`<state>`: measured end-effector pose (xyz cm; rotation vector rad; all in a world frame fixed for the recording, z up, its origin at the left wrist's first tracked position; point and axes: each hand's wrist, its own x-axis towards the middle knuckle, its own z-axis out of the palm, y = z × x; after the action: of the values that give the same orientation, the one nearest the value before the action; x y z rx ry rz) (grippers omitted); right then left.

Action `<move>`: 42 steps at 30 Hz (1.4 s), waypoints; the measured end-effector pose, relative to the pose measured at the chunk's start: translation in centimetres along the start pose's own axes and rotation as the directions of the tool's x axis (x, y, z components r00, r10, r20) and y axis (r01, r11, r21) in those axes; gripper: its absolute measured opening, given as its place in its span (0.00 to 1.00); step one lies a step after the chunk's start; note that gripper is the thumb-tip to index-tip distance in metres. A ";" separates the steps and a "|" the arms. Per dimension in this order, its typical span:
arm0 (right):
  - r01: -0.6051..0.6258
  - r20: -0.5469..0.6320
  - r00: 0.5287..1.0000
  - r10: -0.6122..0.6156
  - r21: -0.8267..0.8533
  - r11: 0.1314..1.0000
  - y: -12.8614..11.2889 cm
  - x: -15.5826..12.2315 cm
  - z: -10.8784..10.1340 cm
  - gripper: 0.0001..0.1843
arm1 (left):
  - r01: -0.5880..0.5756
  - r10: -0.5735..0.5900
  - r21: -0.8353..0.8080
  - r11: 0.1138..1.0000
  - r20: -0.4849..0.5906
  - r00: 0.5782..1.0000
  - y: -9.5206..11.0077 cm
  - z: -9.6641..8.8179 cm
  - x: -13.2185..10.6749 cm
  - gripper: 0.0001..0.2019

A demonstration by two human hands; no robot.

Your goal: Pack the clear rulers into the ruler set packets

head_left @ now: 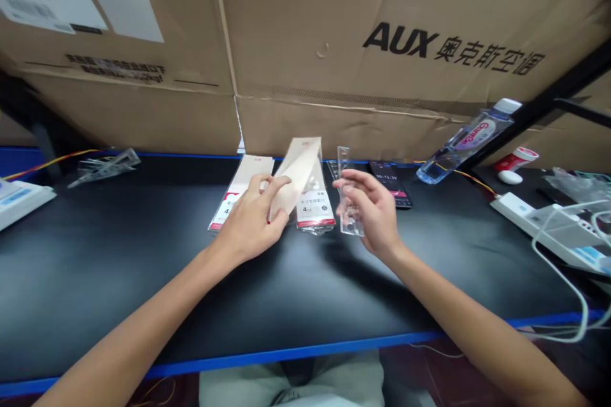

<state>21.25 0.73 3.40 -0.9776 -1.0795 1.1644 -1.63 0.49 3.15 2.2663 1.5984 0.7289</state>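
Note:
My left hand (252, 219) pinches a beige paper card (300, 172), holding it tilted up above the black table (143, 254). Under and behind the card lies a clear plastic sleeve with a white and red label (315, 210). A second packet with the same label (236, 194) lies flat just left of my left hand. My right hand (370, 206) is closed around a clear plastic ruler set (344, 194), held upright beside the sleeve.
Large cardboard boxes (334, 44) wall off the back of the table. A dark phone (391, 183) and a tilted water bottle (465, 140) are at right, with a white power strip and cables (548, 222). More clear plastic pieces (105, 165) lie at far left.

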 end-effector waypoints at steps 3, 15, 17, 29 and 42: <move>0.104 0.122 0.988 -0.095 -0.071 0.992 -0.7 -1.4 0.0 0.12 | 0.093 -0.089 0.122 0.988 -0.036 0.995 0.0 -0.1 0.2 0.26; -0.257 0.352 0.873 0.338 -0.258 0.931 0.3 -2.8 1.7 0.17 | 0.019 -0.023 0.161 0.987 0.024 0.999 1.1 0.7 -0.8 0.26; -0.229 0.339 0.896 0.287 -0.199 0.953 0.1 -2.1 1.4 0.23 | -0.024 0.016 0.119 0.993 0.068 0.998 1.3 0.9 -1.2 0.27; -0.022 0.402 0.903 0.153 -0.311 0.950 0.5 -1.0 0.0 0.32 | 0.020 -0.005 -0.073 0.997 0.195 0.981 1.9 0.6 -1.6 0.36; 0.561 0.626 0.753 -0.203 -0.450 0.695 1.1 -1.4 -0.3 0.17 | 0.009 0.026 -0.177 0.984 0.196 0.980 1.7 0.5 -1.6 0.33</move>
<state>21.24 -0.55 2.04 -0.8310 -2.1246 0.7091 -0.41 -1.58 3.15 2.1446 1.3765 0.6008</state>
